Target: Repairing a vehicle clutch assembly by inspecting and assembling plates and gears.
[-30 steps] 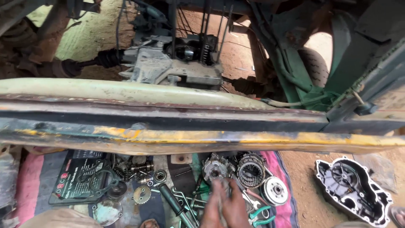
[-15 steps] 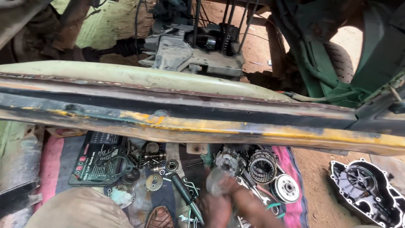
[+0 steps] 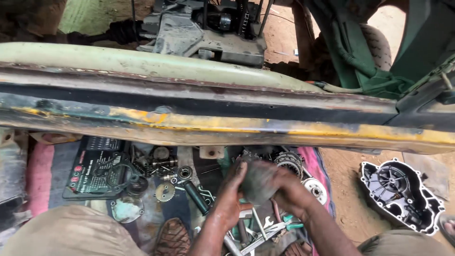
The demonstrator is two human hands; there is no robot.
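Both my hands meet low in the middle of the head view, over a cloth strewn with parts. My left hand (image 3: 231, 196) and my right hand (image 3: 290, 188) both grip a dark grey, greasy metal part (image 3: 259, 180), lifted a little off the cloth. Under them lie spanners and teal-handled pliers (image 3: 265, 227). A round clutch assembly (image 3: 288, 161) and a small toothed disc (image 3: 313, 187) lie just to the right of my hands. A small gear (image 3: 165, 192), springs and bearings lie to the left.
A long rusty frame rail with yellow paint (image 3: 227, 125) crosses the whole view above my hands. Beyond it sits an engine block (image 3: 208, 33). A black engine cover (image 3: 400, 194) lies on the dirt at right. A black socket case (image 3: 97, 166) lies at left. My knees fill the lower corners.
My hands have risen from the tools and now both hold the grey part clear of the cloth. The camera has tipped down and shifted, so the rail sits lower.
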